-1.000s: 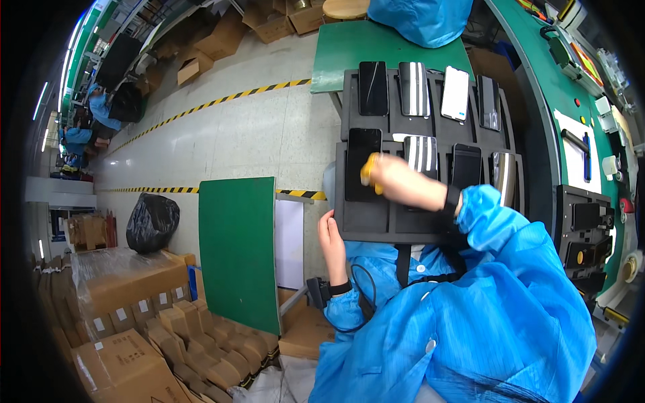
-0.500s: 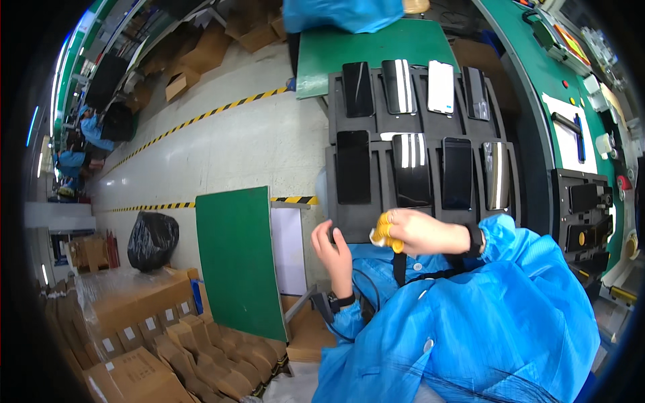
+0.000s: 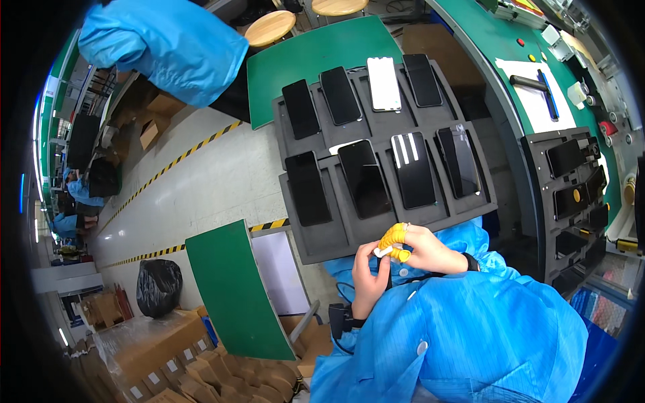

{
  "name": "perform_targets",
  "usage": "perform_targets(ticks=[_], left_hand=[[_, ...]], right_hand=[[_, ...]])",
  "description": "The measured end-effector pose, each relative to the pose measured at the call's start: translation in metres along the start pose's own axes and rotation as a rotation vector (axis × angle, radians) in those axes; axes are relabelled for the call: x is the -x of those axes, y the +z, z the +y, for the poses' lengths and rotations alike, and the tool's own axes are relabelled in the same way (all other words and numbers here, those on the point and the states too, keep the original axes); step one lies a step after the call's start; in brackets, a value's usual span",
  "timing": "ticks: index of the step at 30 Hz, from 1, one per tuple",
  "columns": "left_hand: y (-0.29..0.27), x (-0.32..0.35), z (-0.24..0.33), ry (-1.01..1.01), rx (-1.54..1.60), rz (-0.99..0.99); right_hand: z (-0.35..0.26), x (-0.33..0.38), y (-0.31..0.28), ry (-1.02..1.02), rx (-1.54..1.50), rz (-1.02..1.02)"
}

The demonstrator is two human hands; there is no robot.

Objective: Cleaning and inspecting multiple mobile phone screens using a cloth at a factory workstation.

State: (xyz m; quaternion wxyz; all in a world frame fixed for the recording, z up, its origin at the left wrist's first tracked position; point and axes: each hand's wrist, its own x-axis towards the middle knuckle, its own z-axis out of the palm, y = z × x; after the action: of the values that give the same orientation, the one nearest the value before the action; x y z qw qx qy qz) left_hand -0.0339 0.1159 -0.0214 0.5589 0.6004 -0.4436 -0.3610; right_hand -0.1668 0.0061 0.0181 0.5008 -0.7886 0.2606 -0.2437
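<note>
My right hand, with yellow finger cots on its thumb and finger, pinches a small white piece, too small to name. From the other side my left hand closes thumb and fingers on the same piece. Both meet just before the near edge of a dark grey tray. Two rows of smartphones lie in the trays' slots, among them a black phone and a phone with striped reflections. One phone in the far row has a white face.
To the right, a green workbench carries a black-handled tool and another phone tray. A co-worker in a blue smock stands at far left. Left of me are a green board and cardboard boxes.
My left hand has come in from apart to meet my right hand at the white piece. The view has turned, shifting the trays leftward, and the co-worker appears farther left.
</note>
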Motion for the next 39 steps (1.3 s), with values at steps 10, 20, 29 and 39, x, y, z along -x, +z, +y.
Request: perform_targets(ticks=[10,20,29,39], left_hand=[[0.022,0.006,-0.002,-0.088,0.071,0.1],[-0.004,-0.008,-0.003,0.088,-0.491,0.335],[-0.034,0.009,-0.016,0.005,-0.532,0.526],[-0.025,0.014,-0.018,-0.014,-0.507,0.496]], right_hand=[[0.013,0.017,-0.022,0.069,-0.055,0.008],[0.059,-0.065,-0.021,-0.108,0.394,0.121],[0.041,-0.038,0.016,-0.241,0.579,-0.18],[0.052,-0.067,-0.017,-0.108,0.662,0.019]])
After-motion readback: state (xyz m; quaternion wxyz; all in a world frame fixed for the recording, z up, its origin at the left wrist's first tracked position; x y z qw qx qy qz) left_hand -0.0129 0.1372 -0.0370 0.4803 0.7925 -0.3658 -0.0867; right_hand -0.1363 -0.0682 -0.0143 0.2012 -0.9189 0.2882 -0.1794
